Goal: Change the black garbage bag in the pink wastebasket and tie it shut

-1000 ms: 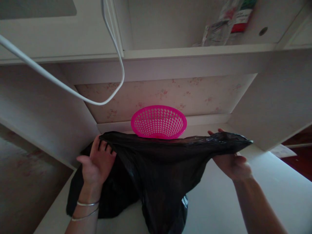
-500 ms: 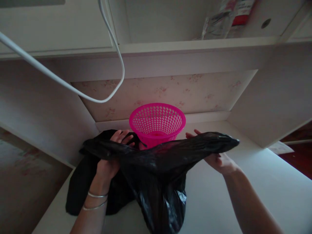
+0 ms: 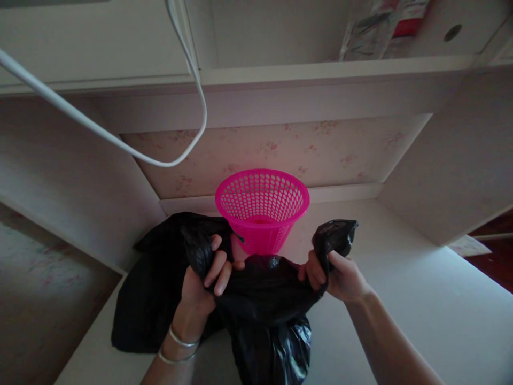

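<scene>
A shiny black plastic bag (image 3: 268,299) hangs between my hands, its upper edge bunched at both sides. My left hand (image 3: 204,283), with two silver bangles on the wrist, is closed around the left part of the edge. On the other side my right hand (image 3: 336,275) grips the edge, and a tuft of plastic sticks up above the fist. Just beyond the bag stands a pink perforated plastic basket (image 3: 262,235), upright with its round mouth showing. The bag's lower end runs out of view at the bottom.
Dark black fabric or a soft black bag (image 3: 144,299) lies left of my left hand. A white cable (image 3: 160,160) loops down at upper left. Above is a white shelf (image 3: 320,72) holding clear packets (image 3: 368,35). White panels flank the white surface (image 3: 401,299).
My hands have moved closer together and closed on the bag's edge. Earlier the fingers were spread and the edge was stretched wide. The basket has stayed in place.
</scene>
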